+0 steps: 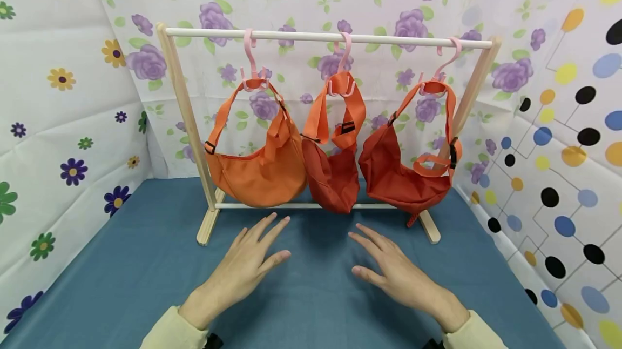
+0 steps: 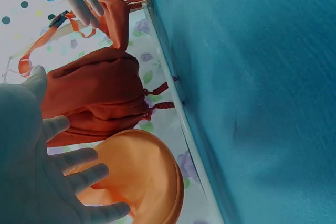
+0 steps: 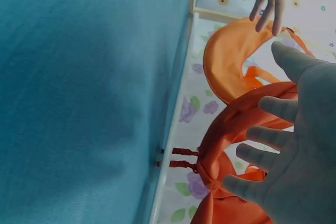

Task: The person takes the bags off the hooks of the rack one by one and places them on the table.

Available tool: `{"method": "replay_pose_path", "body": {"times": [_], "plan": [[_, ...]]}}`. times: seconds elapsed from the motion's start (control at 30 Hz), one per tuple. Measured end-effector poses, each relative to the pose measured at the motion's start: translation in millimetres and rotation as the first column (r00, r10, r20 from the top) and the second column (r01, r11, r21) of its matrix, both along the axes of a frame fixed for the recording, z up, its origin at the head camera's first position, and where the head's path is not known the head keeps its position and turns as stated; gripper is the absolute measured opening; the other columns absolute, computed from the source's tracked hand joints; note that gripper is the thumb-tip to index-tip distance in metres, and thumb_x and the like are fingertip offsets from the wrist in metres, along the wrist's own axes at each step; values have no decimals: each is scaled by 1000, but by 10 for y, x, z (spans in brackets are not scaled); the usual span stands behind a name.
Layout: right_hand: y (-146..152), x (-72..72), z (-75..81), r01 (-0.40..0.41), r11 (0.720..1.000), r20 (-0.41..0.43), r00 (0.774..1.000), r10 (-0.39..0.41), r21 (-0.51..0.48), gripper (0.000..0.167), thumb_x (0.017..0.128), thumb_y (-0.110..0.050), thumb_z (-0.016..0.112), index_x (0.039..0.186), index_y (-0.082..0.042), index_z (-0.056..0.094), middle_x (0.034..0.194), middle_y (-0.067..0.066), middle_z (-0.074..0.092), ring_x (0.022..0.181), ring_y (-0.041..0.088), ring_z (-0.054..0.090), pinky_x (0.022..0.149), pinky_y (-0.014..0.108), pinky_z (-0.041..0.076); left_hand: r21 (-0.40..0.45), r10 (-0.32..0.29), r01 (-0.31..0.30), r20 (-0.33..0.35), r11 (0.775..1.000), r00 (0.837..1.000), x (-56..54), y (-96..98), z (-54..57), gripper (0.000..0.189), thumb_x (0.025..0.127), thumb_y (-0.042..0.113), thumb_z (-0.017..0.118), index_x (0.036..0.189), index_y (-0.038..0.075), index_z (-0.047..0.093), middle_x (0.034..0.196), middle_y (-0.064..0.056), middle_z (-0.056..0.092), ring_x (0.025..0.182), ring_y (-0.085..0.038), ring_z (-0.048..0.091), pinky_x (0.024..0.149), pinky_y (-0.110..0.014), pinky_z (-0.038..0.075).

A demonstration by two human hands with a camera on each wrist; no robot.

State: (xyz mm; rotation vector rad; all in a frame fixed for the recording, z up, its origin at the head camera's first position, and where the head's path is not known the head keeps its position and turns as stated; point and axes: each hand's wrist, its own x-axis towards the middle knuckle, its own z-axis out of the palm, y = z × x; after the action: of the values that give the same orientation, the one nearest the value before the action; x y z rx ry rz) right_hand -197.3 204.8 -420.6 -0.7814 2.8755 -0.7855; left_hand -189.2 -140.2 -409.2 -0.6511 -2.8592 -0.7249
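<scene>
Left hand (image 1: 245, 269), right hand (image 1: 400, 272), both outstretched, before hanging bags (image 1: 259, 176)

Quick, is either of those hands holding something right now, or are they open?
Left hand: open, holding nothing.
Right hand: open, holding nothing.

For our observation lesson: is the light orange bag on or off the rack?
On: the bag hangs by its strap from a pink hanger hooked over the white rail.
</scene>
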Motion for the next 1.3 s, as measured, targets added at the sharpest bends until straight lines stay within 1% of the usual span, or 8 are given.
{"method": "replay_pose_path", "body": {"times": [0.13, 0.33, 0.43, 0.67, 0.8, 0.97, 1.17, 1.3], "plan": [[-1, -4, 39, 7, 1000, -8, 1000, -7, -10, 76, 96, -71, 54, 162, -38, 35, 171, -3, 24, 152, 33, 32, 116, 67, 30, 3, 8, -8, -2, 1000, 1000, -6, -4, 17, 71, 103, 69, 40, 165, 37, 28, 169, -7, 30, 154, -31, 30, 118, -71, 22], [4, -12, 54, 16, 1000, -7, 1000, -16, -9, 76, 96, -72, 54, 161, -39, 36, 170, -5, 24, 152, 32, 32, 116, 67, 31, 32, 2, -1, -36, 999, 999, -1, -12, 28, 67, 105, 63, 44, 165, 38, 28, 168, -6, 32, 154, -28, 31, 116, -74, 20], [5, -20, 63, 16, 1000, -8, 1000, -16, -17, 75, 96, -70, 55, 161, -39, 36, 170, -4, 25, 151, 33, 33, 115, 68, 31, 48, -1, 3, -40, 999, 999, -3, -17, 36, 66, 105, 62, 44, 165, 38, 28, 168, -5, 31, 154, -28, 31, 117, -73, 20], [-6, -55, 113, 3, 999, -32, 999, -4, -48, 73, 98, -68, 54, 161, -39, 35, 170, -1, 25, 151, 36, 33, 113, 69, 33, 55, -6, 11, -94, 998, 996, -32, -30, 103, 65, 106, 57, 48, 164, 33, 32, 169, -7, 31, 152, -31, 36, 116, -73, 24], [-13, -76, 141, -7, 997, -46, 999, 3, -78, 71, 99, -67, 54, 161, -39, 35, 171, -1, 24, 152, 35, 32, 113, 68, 33, 65, -5, 12, -103, 998, 995, -51, -34, 146, 64, 106, 53, 51, 164, 31, 33, 168, -8, 31, 150, -34, 38, 116, -72, 23], [-2, -86, 165, -3, 996, -47, 999, -1, -88, 70, 99, -66, 54, 161, -40, 35, 171, -3, 24, 152, 34, 32, 113, 68, 33, 73, -2, 10, -107, 997, 994, -66, -25, 184, 64, 107, 53, 51, 164, 30, 33, 167, -9, 33, 147, -36, 42, 116, -72, 24], [16, -89, 201, -5, 992, -69, 998, -4, -124, 68, 100, -62, 56, 160, -39, 37, 169, -5, 26, 150, 33, 35, 113, 66, 36, 95, -8, 21, -133, 995, 991, -81, -7, 214, 63, 107, 50, 53, 164, 28, 35, 164, -10, 37, 144, -36, 45, 114, -68, 32], [26, -103, 234, -12, 990, -95, 995, -1, -137, 64, 102, -51, 62, 160, -38, 37, 169, -6, 26, 150, 31, 36, 113, 65, 37, 118, -16, 35, -154, 992, 988, -104, 6, 251, 62, 107, 47, 54, 163, 26, 37, 161, -12, 41, 141, -36, 48, 112, -63, 38]]}}
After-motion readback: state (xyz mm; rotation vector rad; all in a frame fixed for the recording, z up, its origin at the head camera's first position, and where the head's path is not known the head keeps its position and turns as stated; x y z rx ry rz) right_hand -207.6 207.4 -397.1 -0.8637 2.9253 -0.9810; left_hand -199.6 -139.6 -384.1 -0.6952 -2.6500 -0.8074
